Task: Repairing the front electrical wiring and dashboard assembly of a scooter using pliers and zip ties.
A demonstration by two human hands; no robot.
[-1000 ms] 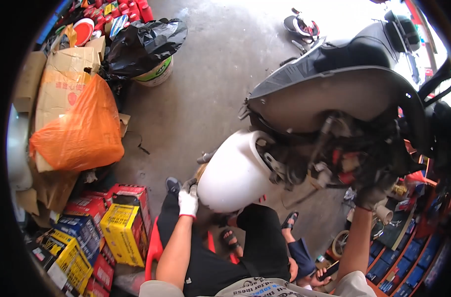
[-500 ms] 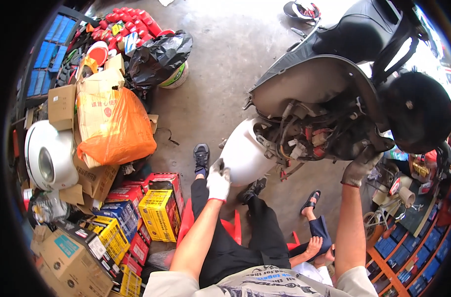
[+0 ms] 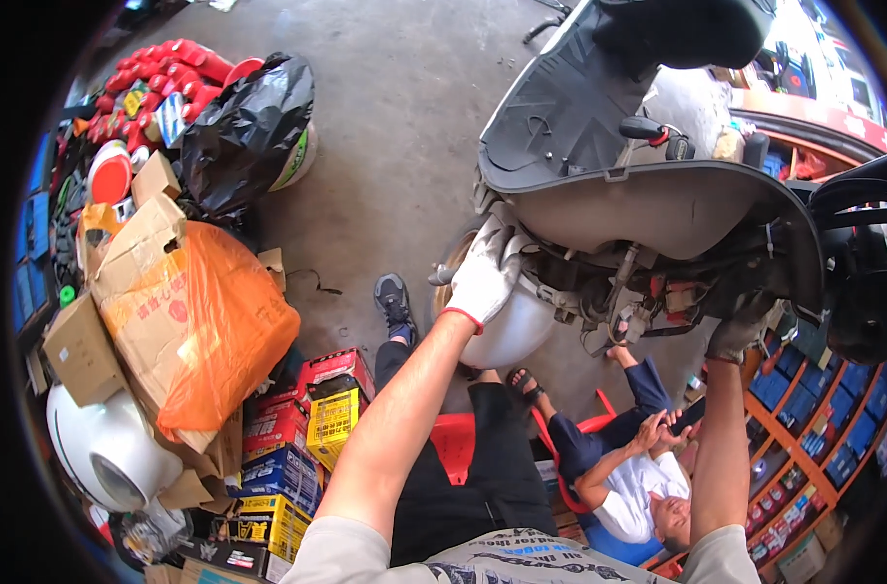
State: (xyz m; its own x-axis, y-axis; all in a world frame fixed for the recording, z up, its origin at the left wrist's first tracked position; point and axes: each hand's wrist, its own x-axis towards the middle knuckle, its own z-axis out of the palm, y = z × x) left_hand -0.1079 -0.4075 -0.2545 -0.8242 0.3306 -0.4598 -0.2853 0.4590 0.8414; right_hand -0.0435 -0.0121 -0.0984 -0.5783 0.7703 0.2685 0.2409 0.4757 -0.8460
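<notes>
Left hand gloved, fingers spread flat on scooter's white panel; right hand gripping scooter underside.

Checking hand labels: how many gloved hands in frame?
2. Left hand, white glove, on the scooter's white panel. Right hand, grey glove, up under the scooter's rear body. A seated person's bare hands show lower right.

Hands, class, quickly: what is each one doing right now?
Left hand: white glove, laid on the scooter's white front panel; its grip cannot be told.
Right hand: dark glove, up under the scooter body; cannot be told.
</notes>
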